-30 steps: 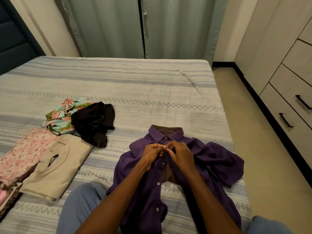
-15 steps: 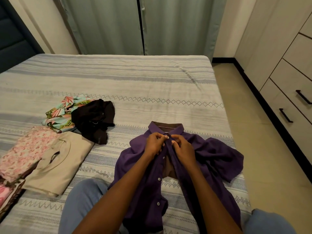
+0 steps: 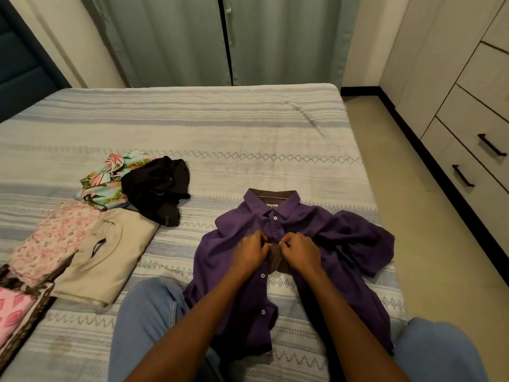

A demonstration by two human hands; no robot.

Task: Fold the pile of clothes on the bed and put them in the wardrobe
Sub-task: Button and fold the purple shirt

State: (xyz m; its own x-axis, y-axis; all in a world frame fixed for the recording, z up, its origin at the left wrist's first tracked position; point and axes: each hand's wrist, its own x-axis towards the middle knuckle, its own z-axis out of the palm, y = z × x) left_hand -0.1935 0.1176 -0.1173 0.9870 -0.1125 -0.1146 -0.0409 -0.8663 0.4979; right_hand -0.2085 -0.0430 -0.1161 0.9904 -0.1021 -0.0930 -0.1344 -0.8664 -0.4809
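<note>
A purple button-up shirt (image 3: 338,238) lies face up on the striped bed (image 3: 220,128), collar away from me and its top button fastened. My left hand (image 3: 250,253) pinches the left front edge of the shirt below that button. My right hand (image 3: 298,252) pinches the right front edge, and the two hands nearly touch at the placket. Lower down the shirt front gapes open. Left of it lie a folded beige top (image 3: 110,255), a folded pink floral garment (image 3: 52,241), a crumpled black garment (image 3: 158,188) and a crumpled tropical-print garment (image 3: 107,180).
The wardrobe with drawers and black handles (image 3: 473,150) stands along the right wall across a strip of tiled floor (image 3: 413,216). Grey-green curtains (image 3: 225,40) hang behind the bed. Another folded pink patterned piece (image 3: 16,312) sits at the lower left. My knees in blue jeans (image 3: 146,321) rest on the bed.
Both hands have slid down the placket from the collar button to the one below, which now shows fastened above them. The view has tilted slightly.
</note>
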